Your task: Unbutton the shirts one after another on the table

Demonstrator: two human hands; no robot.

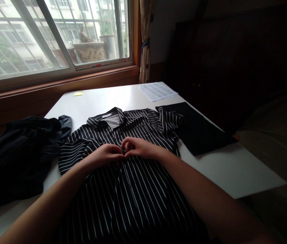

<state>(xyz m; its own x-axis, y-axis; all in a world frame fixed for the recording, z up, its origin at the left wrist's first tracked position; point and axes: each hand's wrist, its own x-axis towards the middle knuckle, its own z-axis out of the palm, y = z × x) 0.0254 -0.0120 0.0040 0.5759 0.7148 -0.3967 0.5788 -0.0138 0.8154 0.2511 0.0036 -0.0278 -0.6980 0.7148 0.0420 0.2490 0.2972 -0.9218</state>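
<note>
A black shirt with thin white stripes [138, 189] lies flat and face up on the white table [234, 169], collar toward the window. My left hand [105, 154] and my right hand [140, 148] meet at the shirt's front placket, at chest height. Both hands are closed in a pinch on the fabric edges there, fingertips touching. What sits between the fingertips is too small to make out.
A heap of dark clothing [18, 152] lies at the table's left. A folded black garment [199, 128] rests to the right of the shirt. Printed paper sheets [157, 90] and a yellow sticky note [78, 93] lie near the window sill. A dark sofa stands to the right.
</note>
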